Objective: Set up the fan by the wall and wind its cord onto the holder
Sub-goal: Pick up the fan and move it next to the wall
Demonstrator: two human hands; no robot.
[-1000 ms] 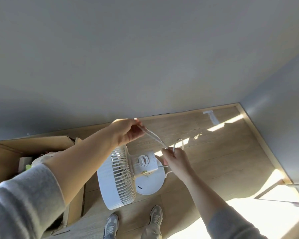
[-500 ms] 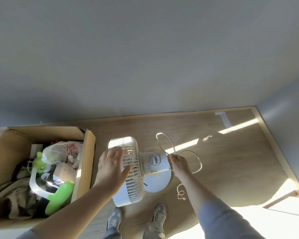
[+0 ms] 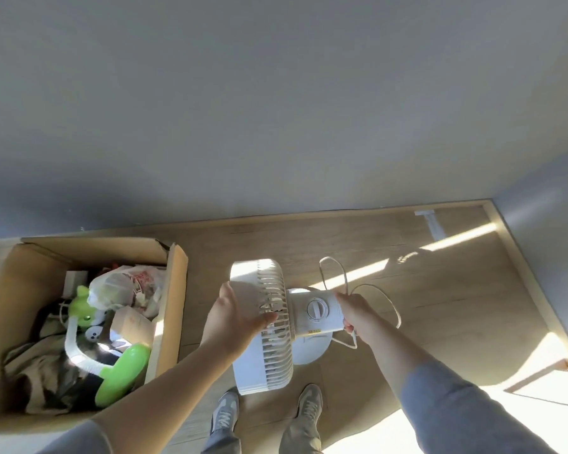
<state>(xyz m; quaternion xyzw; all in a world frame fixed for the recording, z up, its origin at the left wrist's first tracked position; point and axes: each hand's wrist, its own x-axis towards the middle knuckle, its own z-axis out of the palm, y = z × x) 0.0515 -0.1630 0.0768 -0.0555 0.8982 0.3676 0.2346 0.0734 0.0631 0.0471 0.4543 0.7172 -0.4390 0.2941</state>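
Note:
A white table fan point(image 3: 269, 352) stands on the wooden floor a short way from the grey wall, its round cage facing left and its dial on top of the motor housing. My left hand point(image 3: 235, 317) lies flat against the front of the cage. My right hand point(image 3: 354, 311) holds the back of the motor housing and pinches the white cord point(image 3: 391, 303) there. The cord hangs in loose loops to the right of the fan. I cannot make out the cord holder.
An open cardboard box point(image 3: 173, 309) stands left of the fan, filled with a green frog lamp point(image 3: 112, 368), a plastic bag and cloth. My two shoes point(image 3: 309, 404) are just below the fan. The wall corner and skirting board point(image 3: 538, 299) run along the right.
My left hand let go of the raised cord and dropped onto the fan cage. My right hand lowered to the motor housing with the cord, which now hangs in loose loops.

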